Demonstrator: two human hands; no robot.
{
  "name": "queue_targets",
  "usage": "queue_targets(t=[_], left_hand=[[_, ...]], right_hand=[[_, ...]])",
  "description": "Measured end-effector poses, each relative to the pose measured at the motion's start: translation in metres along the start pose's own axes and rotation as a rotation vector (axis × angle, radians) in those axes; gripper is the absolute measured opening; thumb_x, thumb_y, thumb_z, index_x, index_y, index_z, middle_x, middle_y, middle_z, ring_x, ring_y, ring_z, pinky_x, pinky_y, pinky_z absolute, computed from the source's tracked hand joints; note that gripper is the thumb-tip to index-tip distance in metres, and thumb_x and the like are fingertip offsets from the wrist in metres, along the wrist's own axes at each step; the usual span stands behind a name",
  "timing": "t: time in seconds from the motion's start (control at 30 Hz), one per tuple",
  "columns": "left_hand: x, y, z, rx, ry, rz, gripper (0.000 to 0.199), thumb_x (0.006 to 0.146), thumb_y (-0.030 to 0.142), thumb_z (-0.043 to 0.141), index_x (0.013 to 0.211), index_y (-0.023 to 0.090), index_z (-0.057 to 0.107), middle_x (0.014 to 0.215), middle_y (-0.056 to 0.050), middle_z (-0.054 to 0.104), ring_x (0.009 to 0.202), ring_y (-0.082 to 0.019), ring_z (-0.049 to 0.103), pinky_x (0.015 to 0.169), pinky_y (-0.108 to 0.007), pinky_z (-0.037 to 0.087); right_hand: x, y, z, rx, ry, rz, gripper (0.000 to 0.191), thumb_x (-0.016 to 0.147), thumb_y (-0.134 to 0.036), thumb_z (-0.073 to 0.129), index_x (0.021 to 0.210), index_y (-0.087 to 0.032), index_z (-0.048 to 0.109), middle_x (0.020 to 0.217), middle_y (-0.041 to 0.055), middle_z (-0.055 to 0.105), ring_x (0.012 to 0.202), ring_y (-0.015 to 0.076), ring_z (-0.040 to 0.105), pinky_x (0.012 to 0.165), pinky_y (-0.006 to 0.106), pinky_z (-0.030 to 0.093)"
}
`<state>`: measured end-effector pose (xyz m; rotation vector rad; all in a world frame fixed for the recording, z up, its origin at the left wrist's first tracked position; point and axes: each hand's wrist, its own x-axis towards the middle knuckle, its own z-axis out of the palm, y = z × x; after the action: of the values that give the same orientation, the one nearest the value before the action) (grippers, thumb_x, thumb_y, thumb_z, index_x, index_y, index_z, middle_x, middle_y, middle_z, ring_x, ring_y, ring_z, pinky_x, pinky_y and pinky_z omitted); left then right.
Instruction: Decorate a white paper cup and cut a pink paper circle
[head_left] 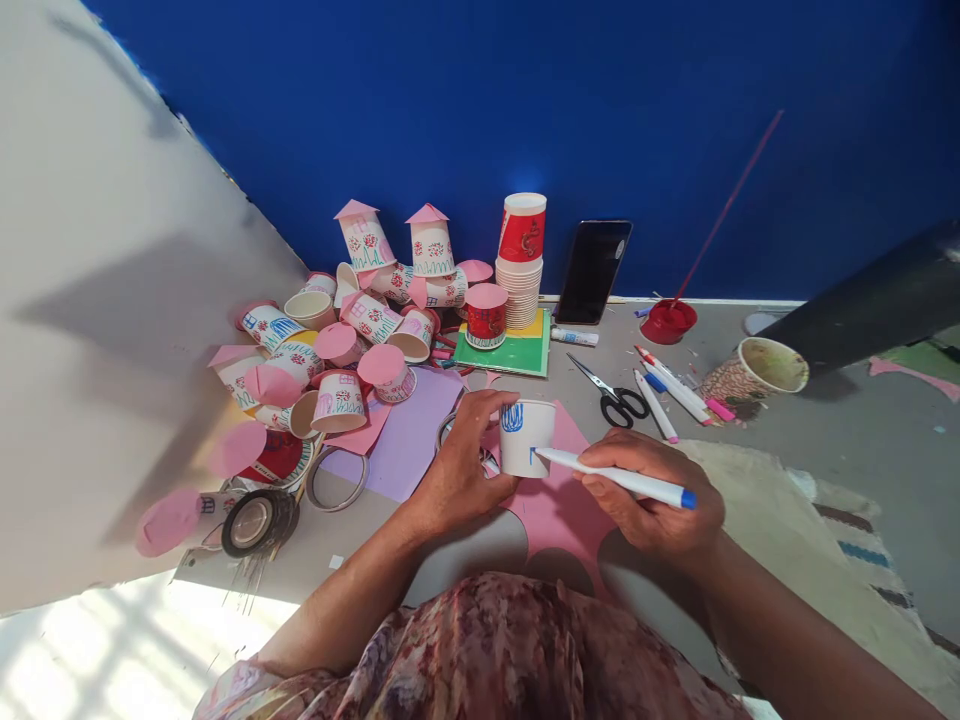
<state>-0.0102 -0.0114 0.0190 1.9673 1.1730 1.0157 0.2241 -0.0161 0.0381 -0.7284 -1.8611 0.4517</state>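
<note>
Between the thumb and fingers of my left hand (463,455) is a white paper cup (517,460), held above pink paper (574,505). A blue scribbled shape marks the cup's upper left, and a short blue angled line sits lower down. My right hand (656,495) grips a white felt-tip pen (622,478) with a blue end. The pen's tip meets the cup wall at that short line. Behind my left hand lie purple paper (409,415) and a partly hidden ring of tape.
Decorated cups with pink paper tops (360,320) pile up at the left. A cup stack (523,250), a phone (595,270), scissors (611,393), several markers (671,385), a patterned cup (757,375) and a red holder with a stick (667,322) stand or lie further back. Tape rolls (251,522) lie front left.
</note>
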Motion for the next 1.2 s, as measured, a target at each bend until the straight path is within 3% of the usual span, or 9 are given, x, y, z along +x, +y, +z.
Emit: queue_targets(t=[0.53, 1.2], left_hand=[[0.002, -0.006, -0.003, -0.159, 0.025, -0.038, 0.076, 0.079, 0.013, 0.081, 0.146, 0.032, 0.051, 0.145, -0.01, 0.057, 0.13, -0.028, 0.061, 0.105, -0.044, 0.056], [0.003, -0.002, -0.004, -0.204, 0.023, -0.097, 0.074, 0.079, 0.015, 0.084, 0.143, 0.032, 0.053, 0.144, -0.01, 0.057, 0.131, -0.029, 0.061, 0.103, -0.043, 0.056]], right_hand=[[-0.004, 0.008, -0.003, -0.013, 0.039, -0.058, 0.02, 0.093, -0.011, 0.069, 0.108, -0.024, 0.07, 0.074, 0.0033, 0.073, 0.06, 0.0208, 0.068, 0.054, 0.035, 0.055], [-0.001, 0.004, -0.005, 0.028, 0.007, -0.064, 0.022, 0.09, -0.008, 0.065, 0.105, -0.024, 0.071, 0.072, 0.0033, 0.072, 0.057, 0.0195, 0.065, 0.052, 0.034, 0.055]])
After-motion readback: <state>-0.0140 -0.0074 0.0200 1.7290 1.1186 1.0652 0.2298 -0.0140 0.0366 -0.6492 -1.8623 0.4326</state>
